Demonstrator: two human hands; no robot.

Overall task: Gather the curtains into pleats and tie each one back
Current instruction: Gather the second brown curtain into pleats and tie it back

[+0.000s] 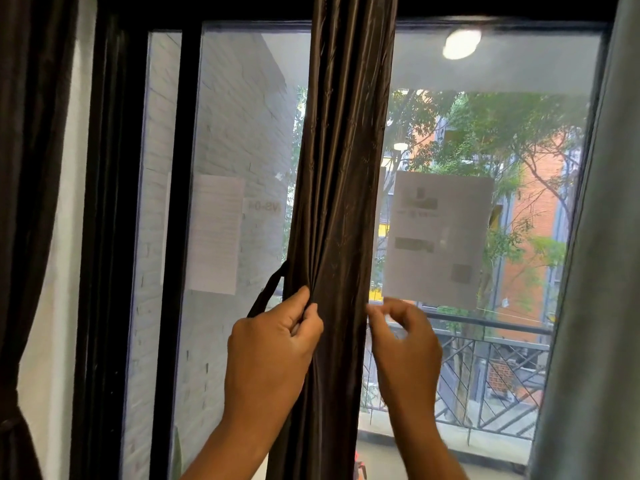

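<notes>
A dark brown satin curtain (343,174) hangs bunched into folds down the middle of the window. My left hand (273,344) grips the gathered folds on the curtain's left side at about waist height of the pane. A dark tie-back strap (266,292) loops out to the left just above that hand. My right hand (401,337) is at the curtain's right edge, fingers curled, thumb and fingertips pinching at the hem; the motion blur hides how much fabric it holds.
A second dark curtain (20,202) hangs at the far left, tied in low down. A grey curtain (595,271) hangs at the right edge. Black window frame (173,202) and glass with paper sheets (436,237) stuck on it stand behind.
</notes>
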